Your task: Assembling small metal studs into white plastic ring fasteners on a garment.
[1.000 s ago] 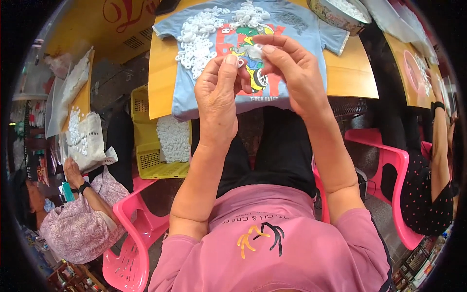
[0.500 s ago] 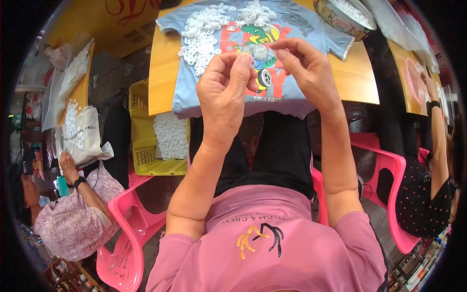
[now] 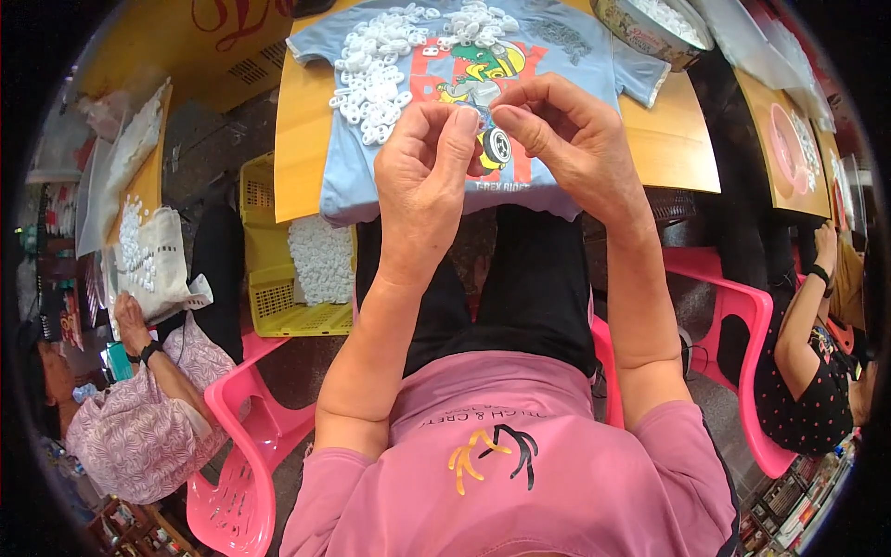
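A small pale piece (image 3: pixel 482 113) is being pinched between the fingertips of the left hand (image 3: pixel 422 176) and the right hand (image 3: pixel 566 139), raised just above a light blue printed T-shirt (image 3: pixel 575 56) that is being spread over the orange surface (image 3: pixel 677 148). Both grips are being kept closed on the piece, thumbs and forefingers pressed together. A heap of white ring-shaped pieces (image 3: pixel 376 65) is being kept on the shirt, just beyond the left hand. A yellow crate (image 3: pixel 269 288) is being kept beside a pink chair (image 3: pixel 246 436).
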Demonstrator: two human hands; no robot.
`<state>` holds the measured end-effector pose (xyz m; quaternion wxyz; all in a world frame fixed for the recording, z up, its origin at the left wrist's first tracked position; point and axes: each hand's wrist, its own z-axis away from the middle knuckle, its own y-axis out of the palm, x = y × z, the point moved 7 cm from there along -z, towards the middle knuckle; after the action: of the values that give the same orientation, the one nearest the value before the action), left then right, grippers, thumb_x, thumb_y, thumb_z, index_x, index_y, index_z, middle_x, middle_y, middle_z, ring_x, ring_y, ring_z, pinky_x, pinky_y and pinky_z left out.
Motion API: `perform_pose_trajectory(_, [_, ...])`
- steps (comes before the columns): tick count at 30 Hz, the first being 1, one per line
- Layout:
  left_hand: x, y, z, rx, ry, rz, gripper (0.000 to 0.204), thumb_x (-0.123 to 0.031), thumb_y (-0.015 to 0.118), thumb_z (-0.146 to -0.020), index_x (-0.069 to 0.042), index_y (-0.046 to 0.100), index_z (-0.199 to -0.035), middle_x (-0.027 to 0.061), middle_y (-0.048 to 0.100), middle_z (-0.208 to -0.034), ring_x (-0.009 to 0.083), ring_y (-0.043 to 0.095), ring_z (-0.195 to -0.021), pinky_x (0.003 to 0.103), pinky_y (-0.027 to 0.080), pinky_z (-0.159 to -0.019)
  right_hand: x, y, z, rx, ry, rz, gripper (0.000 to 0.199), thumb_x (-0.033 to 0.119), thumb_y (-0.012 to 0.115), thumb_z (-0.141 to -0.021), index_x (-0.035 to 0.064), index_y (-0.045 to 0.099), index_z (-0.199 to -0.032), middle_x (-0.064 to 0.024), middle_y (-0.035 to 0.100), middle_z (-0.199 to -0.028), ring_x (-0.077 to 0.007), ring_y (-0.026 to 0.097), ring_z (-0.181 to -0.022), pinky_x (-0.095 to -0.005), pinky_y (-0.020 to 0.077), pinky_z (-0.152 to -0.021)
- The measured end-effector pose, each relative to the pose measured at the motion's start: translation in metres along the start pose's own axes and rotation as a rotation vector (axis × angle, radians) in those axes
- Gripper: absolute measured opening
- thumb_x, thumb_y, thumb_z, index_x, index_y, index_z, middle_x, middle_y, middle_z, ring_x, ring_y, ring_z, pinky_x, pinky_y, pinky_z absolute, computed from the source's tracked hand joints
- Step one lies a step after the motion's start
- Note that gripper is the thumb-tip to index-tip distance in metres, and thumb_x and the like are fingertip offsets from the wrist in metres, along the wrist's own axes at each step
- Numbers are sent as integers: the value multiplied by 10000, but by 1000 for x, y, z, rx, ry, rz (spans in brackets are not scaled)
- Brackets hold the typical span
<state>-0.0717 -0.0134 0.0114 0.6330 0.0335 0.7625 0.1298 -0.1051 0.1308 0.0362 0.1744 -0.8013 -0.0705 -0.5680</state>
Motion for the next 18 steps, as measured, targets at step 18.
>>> perform_pose_trajectory(18, [0,0,-2,-30,72,-66,163,-161,606,-969,-5,588,-924,-1,578,-726,51,522,-636,198,432,-570,-7,7,-2,-28,20,-109,171,123,682,-910,1,650,-1025,1,639,-877,-57,548,-748,-202,455,-653])
